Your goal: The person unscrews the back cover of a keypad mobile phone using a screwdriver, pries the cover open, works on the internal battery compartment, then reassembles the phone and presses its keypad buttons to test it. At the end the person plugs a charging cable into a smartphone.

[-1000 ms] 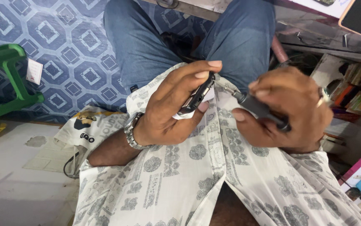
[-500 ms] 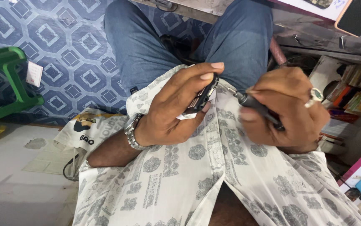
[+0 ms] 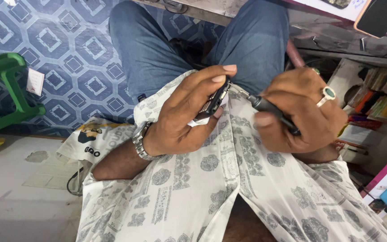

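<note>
1. The left hand (image 3: pixel 182 118) has its grip closed round a small dark device (image 3: pixel 212 102), thumb along the top edge and fingers curled beneath, holding it on edge above the lap.
2. The right hand (image 3: pixel 301 112) has its grip wrapped tight round the black handle of a screwdriver (image 3: pixel 269 110); its metal tip meets the upper end of the device.
3. A silver watch (image 3: pixel 140 141) sits on the left wrist, and a green-stoned ring (image 3: pixel 328 94) on a finger of the right hand.
4. Both hands hover over a white patterned shirt (image 3: pixel 229 192) and blue jeans (image 3: pixel 157 54).
5. To the right, an open shelf compartment (image 3: pixel 377 96) holds a row of small packets stood on edge, in orange, green and pale colours; what they contain cannot be told.
6. At the left, a green plastic frame (image 3: pixel 5 89) stands on the blue patterned floor (image 3: pixel 68 40); a printed bag (image 3: pixel 95 139) lies beside the left forearm.
7. A phone (image 3: pixel 379 15) lies on the tabletop at upper right.
</note>
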